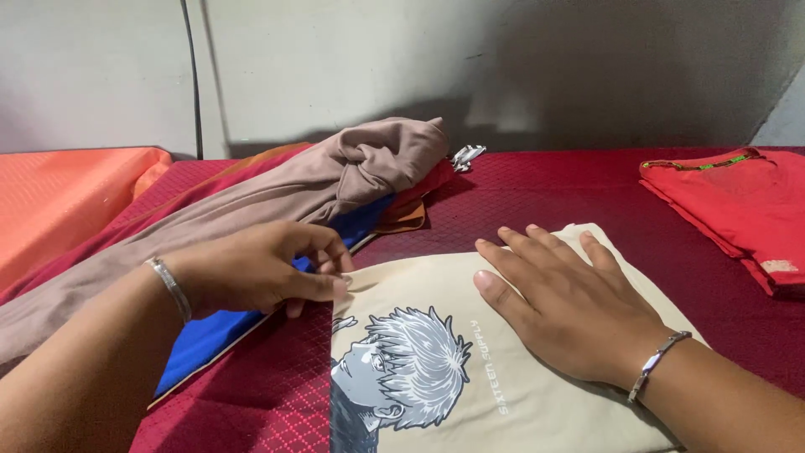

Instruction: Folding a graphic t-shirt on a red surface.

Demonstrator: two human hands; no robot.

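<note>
Cream cotton, a folded T-shirt (503, 369) with a grey printed drawing, lies on the dark red cloth of the surface (537, 193). The right hand (562, 306) rests flat and spread on it, holding nothing. The left hand (260, 268) pinches the shirt's upper left corner between thumb and fingers. Just beside it lie brown (335, 176) and blue (210, 335) clothes. I think a hard pull on the corner could wrinkle the fold, or drag the shirt under the flat palm.
</note>
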